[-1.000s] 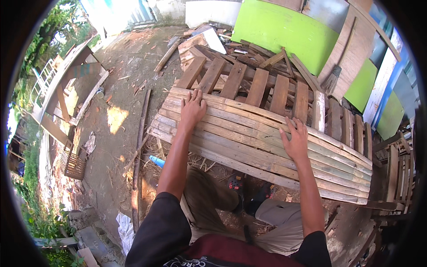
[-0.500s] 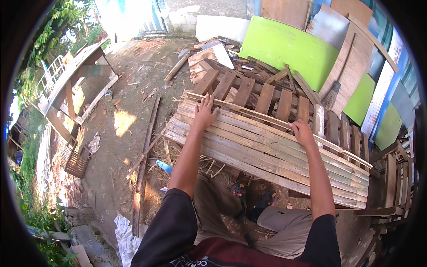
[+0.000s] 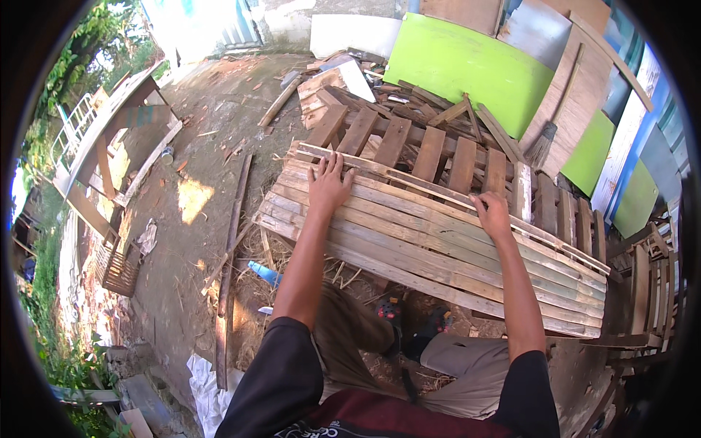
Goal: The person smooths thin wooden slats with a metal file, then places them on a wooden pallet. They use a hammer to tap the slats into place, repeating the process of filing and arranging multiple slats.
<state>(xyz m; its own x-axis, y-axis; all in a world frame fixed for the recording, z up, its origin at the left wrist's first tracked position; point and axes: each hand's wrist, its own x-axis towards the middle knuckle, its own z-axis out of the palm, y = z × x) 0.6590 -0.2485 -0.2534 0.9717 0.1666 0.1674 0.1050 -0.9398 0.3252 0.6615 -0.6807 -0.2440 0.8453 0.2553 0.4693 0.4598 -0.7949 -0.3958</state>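
Observation:
A row of long, pale bamboo slats [image 3: 431,241] lies side by side in front of me, across a brown wooden slatted frame. Along the far edge of the row runs a thin bamboo strip [image 3: 427,187]. My left hand [image 3: 330,187] rests palm down near the left end of the row, fingers spread, their tips by the strip. Further right, my right hand [image 3: 492,213] pinches the strip between thumb and curled fingers. The undersides of both hands are hidden.
Scrap wood [image 3: 416,106] is heaped beyond the frame, below a lime-green board [image 3: 467,77]. A broom [image 3: 542,146] leans at the right. Left of me lie a long dark bar [image 3: 232,277] and a blue bottle [image 3: 264,273]; a plastic basket [image 3: 117,269] stands farther left.
The view has shifted slightly, so most things sit a little further left and higher. My left hand's fingers look more spread; my right hand keeps its pinch on the strip.

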